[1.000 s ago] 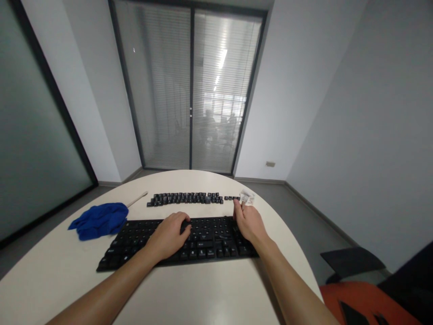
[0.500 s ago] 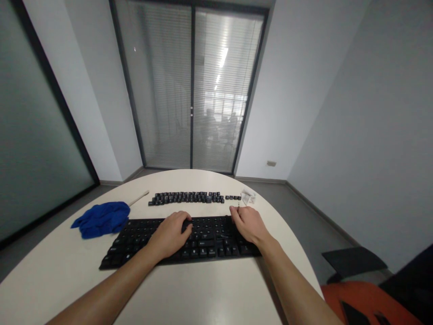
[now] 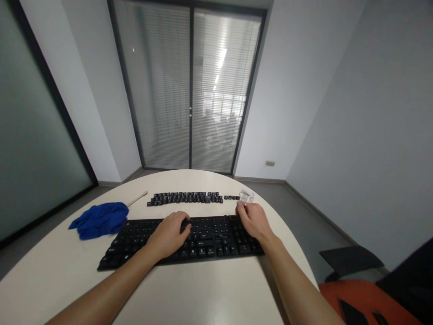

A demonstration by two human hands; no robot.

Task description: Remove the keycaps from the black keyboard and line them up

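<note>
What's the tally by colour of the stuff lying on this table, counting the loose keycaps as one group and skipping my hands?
Black: 2 (keyboard, group of loose keycaps)
Blue: 1 (cloth)
White: 1 (crumpled item)
Beige: 1 (thin stick)
Total: 5

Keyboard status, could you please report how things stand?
Left hand on keyboard. Right hand at its far right corner, grip unclear. Loose keys lined up beyond. Blue cloth alongside, apparently not obstructing.
</note>
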